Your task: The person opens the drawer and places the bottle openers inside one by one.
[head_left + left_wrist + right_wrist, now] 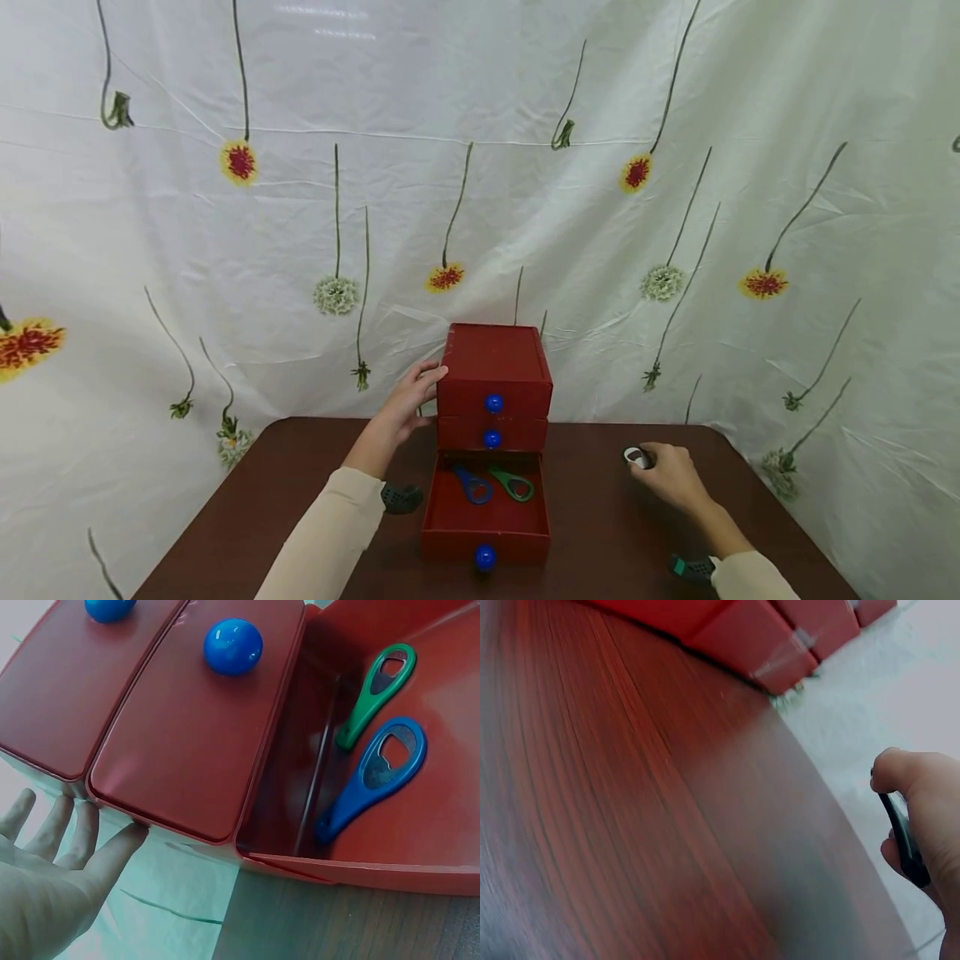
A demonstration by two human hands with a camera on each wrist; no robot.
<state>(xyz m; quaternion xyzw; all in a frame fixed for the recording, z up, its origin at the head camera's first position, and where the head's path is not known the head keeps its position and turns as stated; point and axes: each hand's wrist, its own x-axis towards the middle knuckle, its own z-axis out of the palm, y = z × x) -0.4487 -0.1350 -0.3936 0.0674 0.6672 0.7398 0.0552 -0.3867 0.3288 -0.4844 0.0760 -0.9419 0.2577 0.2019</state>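
A red chest of drawers (495, 354) with blue round knobs stands in the middle of the table. Its bottom drawer (487, 518) is pulled out; the upper two are closed. Inside lie a blue bottle opener (375, 776) and a green bottle opener (380, 691), side by side. My left hand (405, 406) rests against the chest's left side, fingers extended along it in the left wrist view. To the right, my right hand (670, 475) pinches a black bottle opener (636, 457) between thumb and fingers, over the table; its handle is partly hidden by the hand.
The dark brown wooden table (600, 525) has rounded far corners. Behind it hangs a pale curtain (570, 225) with printed flowers. The drawer's front knob (485, 557) sticks out toward me.
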